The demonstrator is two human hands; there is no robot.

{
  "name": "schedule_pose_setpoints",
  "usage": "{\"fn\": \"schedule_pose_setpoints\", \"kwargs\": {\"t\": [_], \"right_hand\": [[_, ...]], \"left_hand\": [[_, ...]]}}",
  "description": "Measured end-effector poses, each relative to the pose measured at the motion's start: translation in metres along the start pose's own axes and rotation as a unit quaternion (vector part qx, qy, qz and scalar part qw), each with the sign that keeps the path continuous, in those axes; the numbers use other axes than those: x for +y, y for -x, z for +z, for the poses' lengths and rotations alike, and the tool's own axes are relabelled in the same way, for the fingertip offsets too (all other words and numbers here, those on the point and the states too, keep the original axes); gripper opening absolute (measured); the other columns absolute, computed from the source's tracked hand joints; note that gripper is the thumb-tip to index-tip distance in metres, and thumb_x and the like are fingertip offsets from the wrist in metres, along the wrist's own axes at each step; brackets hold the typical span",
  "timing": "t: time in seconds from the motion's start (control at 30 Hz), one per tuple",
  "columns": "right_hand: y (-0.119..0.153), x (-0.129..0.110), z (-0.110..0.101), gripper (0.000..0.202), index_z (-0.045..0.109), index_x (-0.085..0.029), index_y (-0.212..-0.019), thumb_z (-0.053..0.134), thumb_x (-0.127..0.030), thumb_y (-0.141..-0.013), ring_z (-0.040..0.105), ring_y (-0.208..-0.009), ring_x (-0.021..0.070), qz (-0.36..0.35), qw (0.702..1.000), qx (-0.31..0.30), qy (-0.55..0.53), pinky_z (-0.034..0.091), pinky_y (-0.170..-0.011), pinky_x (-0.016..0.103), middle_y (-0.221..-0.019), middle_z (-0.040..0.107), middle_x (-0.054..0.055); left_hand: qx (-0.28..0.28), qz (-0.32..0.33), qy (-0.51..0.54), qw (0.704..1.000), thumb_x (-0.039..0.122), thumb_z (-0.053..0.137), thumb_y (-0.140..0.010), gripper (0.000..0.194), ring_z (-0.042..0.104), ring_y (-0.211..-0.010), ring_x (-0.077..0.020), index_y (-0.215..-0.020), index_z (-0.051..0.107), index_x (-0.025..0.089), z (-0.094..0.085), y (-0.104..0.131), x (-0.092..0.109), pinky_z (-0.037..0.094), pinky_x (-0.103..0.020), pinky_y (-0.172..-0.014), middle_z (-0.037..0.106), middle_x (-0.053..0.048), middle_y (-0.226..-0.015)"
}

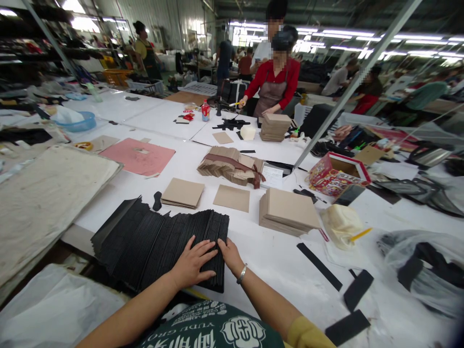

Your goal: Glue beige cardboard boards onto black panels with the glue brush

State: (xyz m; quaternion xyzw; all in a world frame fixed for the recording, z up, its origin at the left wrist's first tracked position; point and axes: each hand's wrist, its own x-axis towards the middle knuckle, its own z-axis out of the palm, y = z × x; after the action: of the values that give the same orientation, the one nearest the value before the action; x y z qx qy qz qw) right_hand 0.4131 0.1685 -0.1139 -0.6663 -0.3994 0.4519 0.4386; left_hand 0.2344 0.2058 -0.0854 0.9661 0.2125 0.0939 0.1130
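Two bare hands rest on a long row of black panels (150, 241), packed face to face at the near edge of the white table (250, 237). The left hand (194, 261) lies open over the row's top edges near its right end, fingers spread. Beside it, the right hand (229, 253) touches that same end with its fingers; whether it grips any panel, I cannot tell. Just beyond the row sit a low pile of tan sheets (183, 192) and one single tan sheet (232, 198); a taller tan stack (288, 208) stands beyond its right end. Farther behind the row lies a fanned bundle of tan pieces (224, 162), with a pink sheet (139, 157) to its left. Well right of the row is a black strip (319, 266). A person in red (277, 79) stands far beyond the row.
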Motion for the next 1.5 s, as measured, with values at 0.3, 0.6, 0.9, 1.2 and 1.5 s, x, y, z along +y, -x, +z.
{"fn": "schedule_pose_setpoints", "kwargs": {"t": [0.3, 0.6, 0.9, 1.2, 1.5], "right_hand": [[0.000, 0.000, 0.000, 0.042, 0.061, -0.014, -0.098, 0.046, -0.048, -0.080, 0.060, -0.092, 0.0210, -0.012, 1.000, 0.000, 0.007, 0.044, -0.085, 0.034, -0.100, 0.066, 0.009], [-0.005, -0.004, -0.002, 0.044, 0.064, -0.012, -0.092, 0.050, -0.051, -0.076, 0.062, -0.085, 0.0223, 0.002, 0.999, -0.002, 0.034, 0.046, -0.077, 0.033, -0.092, 0.068, 0.010], [-0.008, 0.005, -0.012, 0.039, 0.066, -0.013, -0.088, 0.050, -0.046, -0.077, 0.062, -0.081, 0.0211, 0.011, 1.000, -0.015, 0.009, 0.047, -0.072, 0.031, -0.089, 0.069, 0.008], [-0.009, 0.000, -0.008, 0.039, 0.067, -0.012, -0.086, 0.050, -0.046, -0.076, 0.062, -0.078, 0.0212, 0.011, 0.999, -0.002, 0.030, 0.047, -0.070, 0.031, -0.085, 0.069, 0.008], [-0.007, -0.001, -0.006, 0.041, 0.065, -0.013, -0.093, 0.049, -0.048, -0.077, 0.062, -0.086, 0.0222, 0.008, 0.999, 0.009, 0.036, 0.046, -0.077, 0.033, -0.093, 0.068, 0.009]], "left_hand": [[-0.006, -0.002, 0.000, 1.000, 0.056, 0.044, -0.080, 0.056, 0.035, -0.125, -0.0250, -0.130, 0.041, 0.029, -0.001, 0.000, 0.000, -0.001, -0.054, -0.107, 0.042, -0.004, -0.137], [0.004, 0.005, 0.001, 1.000, 0.054, 0.046, -0.080, 0.058, 0.037, -0.124, -0.0251, -0.131, 0.040, 0.027, -0.001, 0.001, -0.001, 0.000, -0.054, -0.107, 0.044, -0.005, -0.135], [-0.011, 0.004, -0.004, 1.000, 0.043, 0.046, -0.082, 0.046, 0.037, -0.124, -0.0245, -0.125, 0.046, 0.025, -0.007, -0.001, 0.002, -0.003, -0.054, -0.107, 0.049, -0.005, -0.131], [-0.031, 0.051, -0.020, 0.998, 0.049, 0.043, -0.082, 0.052, 0.034, -0.126, -0.0258, -0.126, 0.046, 0.021, -0.018, -0.008, 0.000, -0.002, -0.053, -0.108, 0.046, -0.008, -0.134], [-0.014, 0.033, -0.009, 0.999, 0.051, 0.045, -0.081, 0.053, 0.036, -0.125, -0.0252, -0.126, 0.046, 0.024, -0.016, -0.003, -0.003, -0.002, -0.053, -0.108, 0.048, -0.006, -0.132]]}}
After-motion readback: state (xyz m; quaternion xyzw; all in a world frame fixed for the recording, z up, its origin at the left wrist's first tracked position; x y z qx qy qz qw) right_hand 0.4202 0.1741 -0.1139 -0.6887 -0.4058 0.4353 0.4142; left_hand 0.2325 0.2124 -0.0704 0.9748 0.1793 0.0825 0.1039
